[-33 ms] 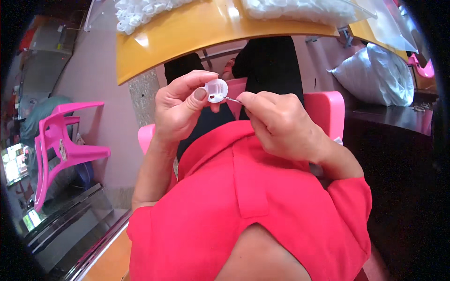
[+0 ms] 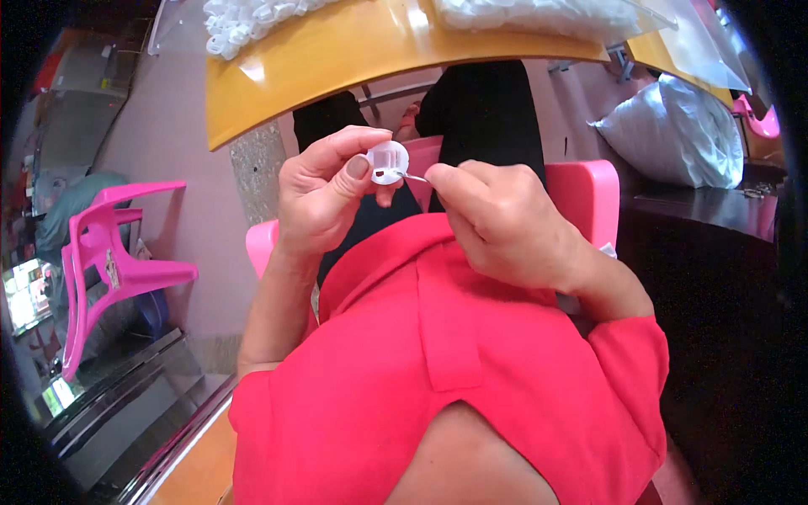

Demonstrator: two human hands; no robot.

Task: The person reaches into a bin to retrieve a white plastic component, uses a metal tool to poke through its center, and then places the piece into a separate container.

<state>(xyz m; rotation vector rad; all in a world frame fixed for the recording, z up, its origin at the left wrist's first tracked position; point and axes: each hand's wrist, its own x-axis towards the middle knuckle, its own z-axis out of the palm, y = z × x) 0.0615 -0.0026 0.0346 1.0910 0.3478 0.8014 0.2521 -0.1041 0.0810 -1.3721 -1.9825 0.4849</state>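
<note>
Between the thumb and fingers of my left hand [image 2: 320, 189] is a small round white plastic part [image 2: 391, 157], held up above my lap. Its face shows a rectangular recess and a small dark opening near the bottom. My right hand [image 2: 509, 220] is closed around a thin metal tool [image 2: 415, 178], whose handle is hidden inside the fist. The tool's tip meets the lower right of the white part, by the dark opening. What kind of tool it is, I cannot tell.
Ahead stands a yellow-orange table [image 2: 337, 71] bearing piles of small white plastic parts [image 2: 252, 21] on the left and right. A large whitish sack [image 2: 677, 135] sits at the right. At the left is a pink plastic chair [image 2: 118, 261]; I sit on another pink chair [image 2: 581, 202].
The tool's tip has shifted slightly inward, to the left, on the white part. Both hands keep nearly the same place and grip.
</note>
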